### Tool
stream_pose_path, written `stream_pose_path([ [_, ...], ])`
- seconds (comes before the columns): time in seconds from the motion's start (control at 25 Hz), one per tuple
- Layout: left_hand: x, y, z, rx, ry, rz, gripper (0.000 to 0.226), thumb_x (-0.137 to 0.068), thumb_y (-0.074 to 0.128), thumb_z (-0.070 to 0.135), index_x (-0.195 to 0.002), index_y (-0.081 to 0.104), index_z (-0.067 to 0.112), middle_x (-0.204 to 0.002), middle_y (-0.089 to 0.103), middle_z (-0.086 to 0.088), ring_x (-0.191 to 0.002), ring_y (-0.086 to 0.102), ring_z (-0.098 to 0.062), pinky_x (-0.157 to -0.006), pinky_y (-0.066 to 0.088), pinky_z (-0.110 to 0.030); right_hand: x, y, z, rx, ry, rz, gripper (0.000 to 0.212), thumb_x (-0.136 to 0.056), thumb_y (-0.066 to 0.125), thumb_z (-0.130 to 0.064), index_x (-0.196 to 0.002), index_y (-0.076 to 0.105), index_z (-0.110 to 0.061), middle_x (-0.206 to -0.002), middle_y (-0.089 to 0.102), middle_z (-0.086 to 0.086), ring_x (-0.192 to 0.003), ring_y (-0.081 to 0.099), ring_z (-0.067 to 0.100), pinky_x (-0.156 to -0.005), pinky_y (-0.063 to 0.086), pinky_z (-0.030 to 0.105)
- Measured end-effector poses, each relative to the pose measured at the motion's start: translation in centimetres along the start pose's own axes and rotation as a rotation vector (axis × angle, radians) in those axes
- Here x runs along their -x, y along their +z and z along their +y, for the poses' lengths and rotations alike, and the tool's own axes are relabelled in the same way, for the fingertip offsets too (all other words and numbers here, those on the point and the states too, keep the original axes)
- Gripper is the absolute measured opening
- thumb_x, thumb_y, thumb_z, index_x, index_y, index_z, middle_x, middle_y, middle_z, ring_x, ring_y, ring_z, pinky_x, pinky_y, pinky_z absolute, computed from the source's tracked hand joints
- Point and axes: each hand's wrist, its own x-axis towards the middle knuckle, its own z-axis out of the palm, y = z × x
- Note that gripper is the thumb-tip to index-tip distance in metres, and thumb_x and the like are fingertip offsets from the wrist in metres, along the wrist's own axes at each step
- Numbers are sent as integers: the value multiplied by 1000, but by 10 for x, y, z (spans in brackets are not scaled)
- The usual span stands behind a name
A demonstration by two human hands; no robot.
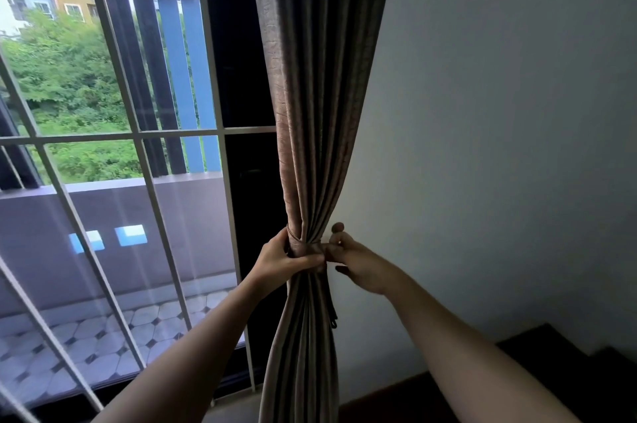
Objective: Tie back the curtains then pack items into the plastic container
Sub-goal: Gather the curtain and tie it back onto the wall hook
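Hanging from beyond the top edge of the view, the curtain (320,112) runs nearly upright, its long axis top to bottom, with its foot cut off at the lower edge. It is drawn into a narrow waist between the window (113,133) and the pale wall (499,112), then spreads again below. A tie-back band (310,246) of the same fabric circles that waist; only its front shows, and how its ends join on the wall side is hidden by fingers. The left hand (279,259) has its grip clamped around the gathered folds and the band, thumb lying across the front. The right hand (351,259) sits just beside the curtain on the wall side, fingertips pinched together on the band's end; whatever it fastens to is too dark to make out. A thin dark cord (333,312) dangles below the right hand, its top lost behind the cloth.
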Motion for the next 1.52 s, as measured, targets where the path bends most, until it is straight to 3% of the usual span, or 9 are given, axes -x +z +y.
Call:
stream_pose_path([
  [0.16,-2,1,2,41,4,11,59,-57,85,33,-110,62,20,-101,72,2,-93,69,-8,-83,54,-26,-3,14,34,-56,-150,89,24,-93,55,-29,-99,36,-16,-112,58,9,-108,59,19,-93,49,31],
  [0.44,-5,6,0,158,-3,2,52,-61,80,31,-109,63,17,-103,71,-3,-95,68,-17,-85,56,-35,-8,15,31,12,-251,174,40,-91,55,-5,-112,23,-17,-97,53,4,-87,56,11,-74,51,18],
  [0.56,-8,8,-1,199,-15,33,43,-69,78,17,-109,62,13,-102,71,-7,-95,68,-21,-85,56,-37,-19,5,22,57,-236,63,57,-87,58,-1,-132,28,-20,-112,58,8,-98,61,16,-83,53,26],
  [0.72,-11,9,-2,226,-22,49,35,-75,75,6,-108,62,9,-99,71,-10,-92,69,-25,-81,57,-36,-30,-4,10,279,-205,-2,19,-83,61,-2,-92,61,-18,-94,65,4,-94,63,21,-98,47,44],
  [0.84,-11,9,-4,238,-16,49,43,-70,77,14,-110,62,9,-100,71,-10,-93,69,-25,-80,57,-36,-32,-12,2,399,-255,40,22,-78,67,-1,-72,57,-19,-82,57,-7,-80,57,8,-81,49,24],
  [0.96,-11,10,-5,224,-8,21,52,-65,78,26,-112,61,10,-102,70,-11,-94,69,-25,-82,57,-41,-41,-25,-7,615,-285,17,23,-63,74,-22,-77,57,-15,-81,56,-5,-79,53,13,-75,44,31],
  [1.12,-11,7,-6,219,-3,23,51,-65,78,25,-111,62,12,-102,71,-9,-95,68,-24,-84,57,-43,-53,-25,-13,614,-305,-84,62,-64,75,-21,-109,46,9,-103,53,31,-84,55,29,-72,50,40],
  [1.24,-12,5,-6,215,-11,23,51,-63,78,27,-110,62,13,-102,71,-7,-94,69,-22,-84,57,-42,-58,-27,-17,757,-412,-72,41,-71,75,-18,-104,58,-1,-101,61,25,-93,58,41,-81,51,49],
  [1.52,-9,4,-6,208,14,-14,53,-63,78,30,-111,62,12,-101,71,-8,-93,69,-24,-82,56,-40,-50,-37,-41,1147,-525,-164,13,-77,74,-12,-80,68,0,-83,70,16,-75,62,25,-65,42,25],
])
